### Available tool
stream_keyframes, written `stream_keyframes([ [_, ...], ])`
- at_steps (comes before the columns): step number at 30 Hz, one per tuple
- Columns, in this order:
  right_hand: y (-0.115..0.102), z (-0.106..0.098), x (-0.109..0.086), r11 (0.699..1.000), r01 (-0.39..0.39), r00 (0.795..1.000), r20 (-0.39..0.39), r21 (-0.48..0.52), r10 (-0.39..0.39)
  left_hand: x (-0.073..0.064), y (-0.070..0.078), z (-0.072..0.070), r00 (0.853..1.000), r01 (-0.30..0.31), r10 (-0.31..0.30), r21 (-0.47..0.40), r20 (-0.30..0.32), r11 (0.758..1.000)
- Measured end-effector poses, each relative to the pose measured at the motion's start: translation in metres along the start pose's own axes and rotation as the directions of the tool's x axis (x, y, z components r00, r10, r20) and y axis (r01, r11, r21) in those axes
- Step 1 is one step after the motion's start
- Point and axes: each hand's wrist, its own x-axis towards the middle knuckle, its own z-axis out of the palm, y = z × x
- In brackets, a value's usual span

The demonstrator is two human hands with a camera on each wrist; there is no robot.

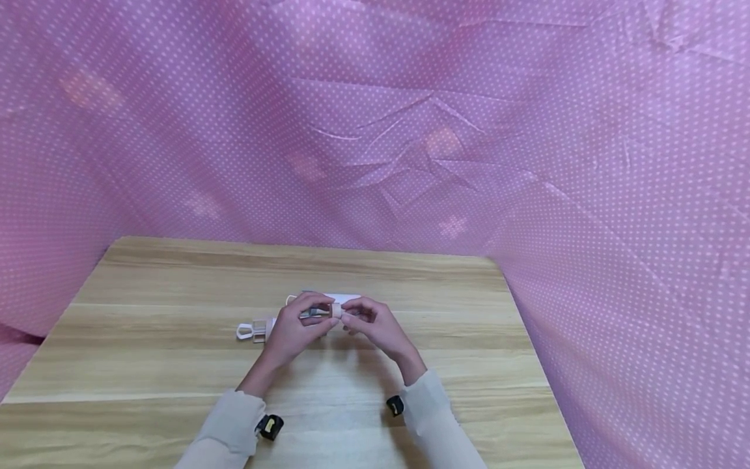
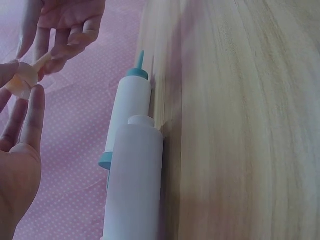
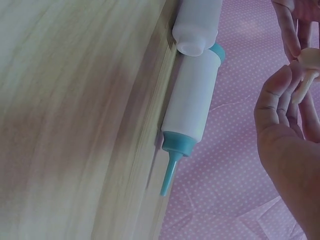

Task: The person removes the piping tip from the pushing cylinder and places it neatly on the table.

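Above the table, both hands meet at a small cream-coloured cap with a narrow stem, which looks like a rubber teat. My left hand pinches its round wide part between thumb and fingers, as the left wrist view shows. From the other side, my right hand has its thumb and fingertips on the narrow stem. Just beyond the hands lies a white bottle with a teal cap and pointed nozzle. A second white bottle, with a bare pale neck, lies nearer the left hand.
Left of the hands, a white loop handle and a clear frame stick out on the wooden table. Pink dotted cloth hangs behind the table and along its sides.
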Motion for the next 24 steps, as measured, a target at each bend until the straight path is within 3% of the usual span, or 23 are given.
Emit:
stream_keyframes([
  [10, 0.003, -0.003, -0.006, 1.000, -0.023, 1.000, -0.005, -0.003, 0.023, -0.008, 0.033, 0.001, 1.000, 0.005, -0.006, -0.008, -0.004, 1.000],
  [18, 0.007, -0.005, -0.008, 0.999, -0.018, 0.999, -0.035, 0.039, 0.019, -0.008, -0.001, 0.002, 0.998, 0.045, -0.044, 0.006, -0.039, 0.999],
  [24, 0.008, -0.008, -0.010, 0.997, -0.017, 0.997, -0.078, 0.073, 0.023, -0.012, -0.002, 0.004, 0.997, 0.057, -0.057, 0.000, -0.060, 0.998],
])
